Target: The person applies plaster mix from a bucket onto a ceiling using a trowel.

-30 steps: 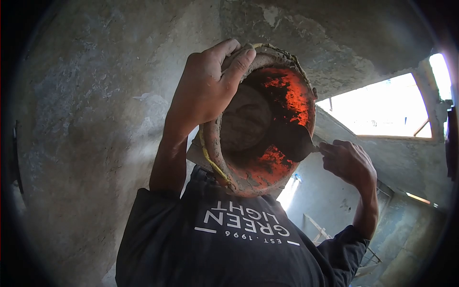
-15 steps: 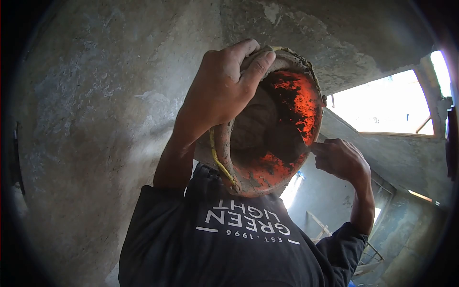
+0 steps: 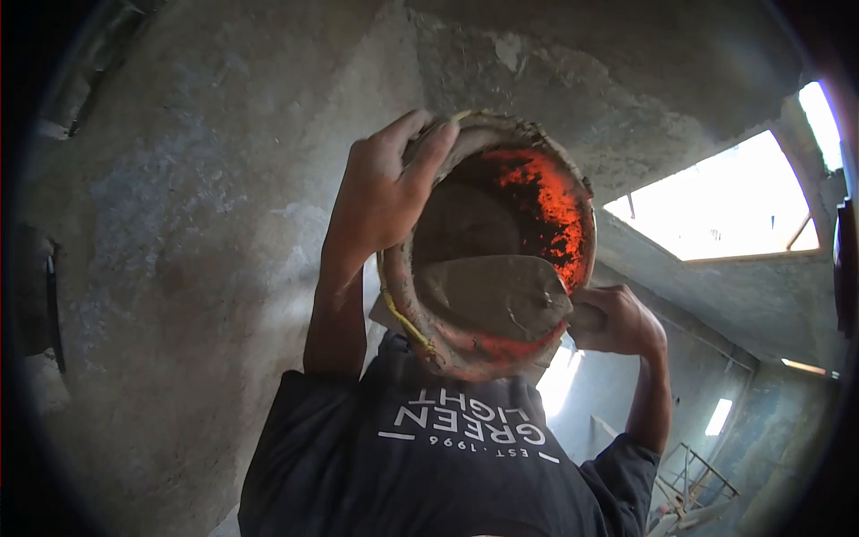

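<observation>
An orange-red bucket [image 3: 568, 210], caked with grey mortar and with a yellow cord along its rim, is tilted so its mouth faces me. My left hand [image 3: 385, 192] is closed over the upper left of the rim, thumb on the inner side. My right hand [image 3: 626, 322] is wrapped round the handle of a trowel [image 3: 497, 291] at the bucket's right edge. The trowel's broad blade, smeared with mortar, lies across the lower part of the mouth. Grey mortar [image 3: 465, 219] shows deeper inside, partly behind the blade.
A rough grey plastered wall [image 3: 197, 268] rises on the left. A bright window opening [image 3: 725, 197] is at the upper right. Metal frame pieces [image 3: 693, 483] stand at the lower right. My dark printed shirt [image 3: 429, 474] fills the bottom.
The trowel blade has come up into view inside the bucket. The bucket and my left hand have shifted left and slightly down; my right hand has moved down and left.
</observation>
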The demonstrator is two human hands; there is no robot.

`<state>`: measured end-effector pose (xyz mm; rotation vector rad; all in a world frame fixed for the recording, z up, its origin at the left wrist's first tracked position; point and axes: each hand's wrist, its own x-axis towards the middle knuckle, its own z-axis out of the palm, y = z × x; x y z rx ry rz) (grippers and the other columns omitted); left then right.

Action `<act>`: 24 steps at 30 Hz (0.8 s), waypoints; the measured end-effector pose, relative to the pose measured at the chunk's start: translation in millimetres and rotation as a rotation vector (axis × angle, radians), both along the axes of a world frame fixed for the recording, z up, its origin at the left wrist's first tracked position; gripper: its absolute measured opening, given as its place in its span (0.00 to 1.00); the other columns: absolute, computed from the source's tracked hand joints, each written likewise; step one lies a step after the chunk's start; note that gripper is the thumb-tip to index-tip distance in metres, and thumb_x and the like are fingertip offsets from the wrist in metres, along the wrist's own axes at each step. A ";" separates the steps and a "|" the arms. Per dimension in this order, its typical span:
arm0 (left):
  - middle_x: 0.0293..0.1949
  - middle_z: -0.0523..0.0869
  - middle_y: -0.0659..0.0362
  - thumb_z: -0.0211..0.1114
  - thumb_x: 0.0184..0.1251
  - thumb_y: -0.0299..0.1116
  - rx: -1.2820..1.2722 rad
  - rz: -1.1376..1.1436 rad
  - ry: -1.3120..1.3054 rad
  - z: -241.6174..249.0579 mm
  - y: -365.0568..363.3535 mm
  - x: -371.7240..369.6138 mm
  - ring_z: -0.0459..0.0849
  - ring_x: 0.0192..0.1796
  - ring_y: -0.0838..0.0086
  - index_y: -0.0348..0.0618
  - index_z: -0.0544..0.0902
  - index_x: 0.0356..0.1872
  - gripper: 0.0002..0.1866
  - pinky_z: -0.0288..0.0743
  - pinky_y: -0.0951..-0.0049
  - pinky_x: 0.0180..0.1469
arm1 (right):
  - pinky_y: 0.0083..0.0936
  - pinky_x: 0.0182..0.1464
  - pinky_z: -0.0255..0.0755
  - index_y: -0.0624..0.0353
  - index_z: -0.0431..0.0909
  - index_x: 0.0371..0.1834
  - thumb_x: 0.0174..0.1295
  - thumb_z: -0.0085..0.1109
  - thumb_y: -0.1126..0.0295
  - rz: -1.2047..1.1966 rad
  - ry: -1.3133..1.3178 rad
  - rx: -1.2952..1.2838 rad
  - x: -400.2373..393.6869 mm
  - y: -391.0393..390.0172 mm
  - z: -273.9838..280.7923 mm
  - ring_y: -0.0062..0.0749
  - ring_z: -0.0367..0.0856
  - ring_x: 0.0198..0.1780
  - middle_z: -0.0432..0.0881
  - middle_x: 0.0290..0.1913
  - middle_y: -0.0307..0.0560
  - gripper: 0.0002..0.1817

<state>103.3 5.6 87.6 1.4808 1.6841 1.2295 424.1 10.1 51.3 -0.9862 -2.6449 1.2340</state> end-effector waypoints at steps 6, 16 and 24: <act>0.33 0.83 0.51 0.57 0.72 0.45 0.064 0.184 0.032 5.6 -13.1 -18.9 0.78 0.36 0.73 0.32 0.79 0.42 0.20 0.72 0.71 0.44 | 0.34 0.36 0.75 0.68 0.78 0.44 0.34 0.63 0.69 -0.057 0.241 0.055 47.9 17.8 -0.8 0.45 0.81 0.29 0.81 0.29 0.55 0.27; 0.37 0.82 0.50 0.53 0.73 0.51 -0.066 0.463 0.028 -78.3 -30.6 -94.7 0.78 0.41 0.65 0.31 0.79 0.43 0.26 0.70 0.67 0.48 | 0.22 0.26 0.73 0.63 0.72 0.55 0.66 0.50 0.71 -0.902 0.672 -0.049 -20.0 124.3 21.7 0.23 0.80 0.25 0.75 0.23 0.38 0.16; 0.30 0.78 0.53 0.52 0.74 0.50 -0.092 0.402 0.054 -77.9 -28.0 -95.3 0.74 0.35 0.69 0.32 0.76 0.37 0.24 0.70 0.68 0.42 | 0.41 0.45 0.73 0.60 0.71 0.59 0.57 0.61 0.64 -1.178 0.739 1.041 -26.7 341.8 59.8 0.51 0.80 0.40 0.79 0.38 0.58 0.26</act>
